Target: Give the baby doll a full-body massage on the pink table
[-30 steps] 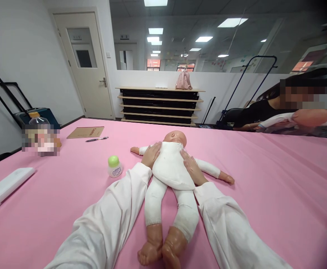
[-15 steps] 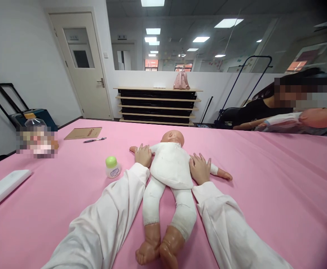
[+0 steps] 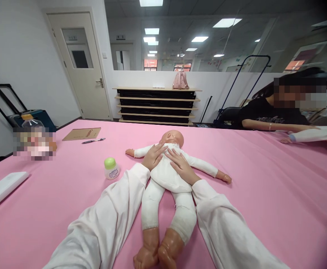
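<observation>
A baby doll [image 3: 167,177] with a white cloth body lies on the pink-covered table, its head pointing away from me and its feet toward me. Flat on the left of its upper torso rests my left hand [image 3: 154,156], fingers stretched out. My right hand [image 3: 181,165] lies flat across the middle and right of the torso, its fingers spread and pointing up to the left. The fingertips of both hands come close together below the doll's neck. The doll's arms reach out to either side.
Left of the doll stands a small jar with a green lid [image 3: 111,169]. Beyond it lie a pen [image 3: 93,141] and a brown notebook [image 3: 81,133]. A white flat object [image 3: 5,190] and a bottle [image 3: 31,121] are at far left. At right, a person [image 3: 267,116] handles another doll [image 3: 317,133].
Both my hands have moved inward from the doll's sides onto its chest. At right, the other person's doll has shifted lower and further right, with their arm stretched over the table.
</observation>
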Demonstrator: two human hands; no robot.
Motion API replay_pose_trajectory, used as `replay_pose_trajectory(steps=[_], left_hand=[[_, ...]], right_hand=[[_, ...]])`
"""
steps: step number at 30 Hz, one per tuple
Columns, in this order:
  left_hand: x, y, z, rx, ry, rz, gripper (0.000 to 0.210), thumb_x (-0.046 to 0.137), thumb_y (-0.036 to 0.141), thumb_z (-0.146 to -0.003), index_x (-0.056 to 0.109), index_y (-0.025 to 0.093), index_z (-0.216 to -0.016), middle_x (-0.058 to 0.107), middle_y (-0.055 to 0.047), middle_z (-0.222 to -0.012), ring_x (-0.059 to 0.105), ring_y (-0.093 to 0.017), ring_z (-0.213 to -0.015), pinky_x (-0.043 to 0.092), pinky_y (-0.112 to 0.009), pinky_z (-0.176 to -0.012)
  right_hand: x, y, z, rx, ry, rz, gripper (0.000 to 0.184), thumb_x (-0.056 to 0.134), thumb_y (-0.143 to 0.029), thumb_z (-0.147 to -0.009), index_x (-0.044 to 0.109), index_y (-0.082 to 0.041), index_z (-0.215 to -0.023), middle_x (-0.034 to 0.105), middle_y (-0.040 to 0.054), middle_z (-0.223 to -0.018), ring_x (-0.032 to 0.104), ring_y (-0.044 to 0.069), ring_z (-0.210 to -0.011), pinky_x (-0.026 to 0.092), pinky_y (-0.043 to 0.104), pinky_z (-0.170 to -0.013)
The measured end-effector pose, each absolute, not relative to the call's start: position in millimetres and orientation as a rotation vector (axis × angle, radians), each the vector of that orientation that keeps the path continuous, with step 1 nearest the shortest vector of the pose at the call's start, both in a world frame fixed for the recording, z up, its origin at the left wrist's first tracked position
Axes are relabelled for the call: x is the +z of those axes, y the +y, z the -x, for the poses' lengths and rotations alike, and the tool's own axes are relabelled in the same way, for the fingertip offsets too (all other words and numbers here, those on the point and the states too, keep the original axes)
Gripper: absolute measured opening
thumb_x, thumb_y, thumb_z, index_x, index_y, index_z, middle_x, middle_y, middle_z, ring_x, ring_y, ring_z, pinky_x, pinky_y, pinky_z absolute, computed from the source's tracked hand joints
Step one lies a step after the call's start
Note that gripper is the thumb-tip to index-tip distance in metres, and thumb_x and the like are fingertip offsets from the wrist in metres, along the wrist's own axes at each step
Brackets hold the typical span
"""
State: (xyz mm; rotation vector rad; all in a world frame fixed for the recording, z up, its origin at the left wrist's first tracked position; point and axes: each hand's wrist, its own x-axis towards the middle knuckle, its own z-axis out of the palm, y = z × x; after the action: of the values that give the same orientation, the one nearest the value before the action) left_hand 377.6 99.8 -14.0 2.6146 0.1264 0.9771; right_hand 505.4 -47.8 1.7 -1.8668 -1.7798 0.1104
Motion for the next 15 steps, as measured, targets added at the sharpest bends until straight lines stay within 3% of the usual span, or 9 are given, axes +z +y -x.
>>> replay_pose_trajectory(steps=[7,11,15], left_hand=[[-18,106,-379,0.617,0.542,-2.637,0.044,0.016,0.040,-0.088,0.025,0.037,-0.131,0.021,0.008,-0.139,0.017,-0.011,-0.133,0.017,-0.044,-0.111],[-22,109,-376,0.598,0.829,-2.647,0.045,0.017,0.038,-0.088,0.029,0.032,-0.131,0.031,0.005,-0.135,0.026,-0.013,-0.129,0.020,-0.041,-0.111],[-27,111,-374,0.678,1.068,-2.640,0.044,0.020,0.034,-0.087,0.042,0.023,-0.124,0.041,0.000,-0.129,0.030,-0.015,-0.127,0.016,-0.042,-0.111]], right_hand=[[-6,-48,-513,0.076,-1.670,2.041,0.048,0.015,-0.046,-0.089,0.024,-0.034,-0.134,0.011,-0.0060,-0.142,0.007,0.018,-0.135,0.006,0.055,-0.108],[-13,-55,-524,-0.039,-1.462,2.267,0.050,0.015,-0.043,-0.089,0.018,-0.031,-0.137,0.010,-0.0052,-0.142,0.010,0.020,-0.135,0.013,0.054,-0.108],[-21,-66,-537,-0.161,-1.345,2.442,0.050,0.017,-0.039,-0.089,0.026,-0.023,-0.135,0.028,-0.0008,-0.138,0.024,0.017,-0.130,0.022,0.042,-0.110]])
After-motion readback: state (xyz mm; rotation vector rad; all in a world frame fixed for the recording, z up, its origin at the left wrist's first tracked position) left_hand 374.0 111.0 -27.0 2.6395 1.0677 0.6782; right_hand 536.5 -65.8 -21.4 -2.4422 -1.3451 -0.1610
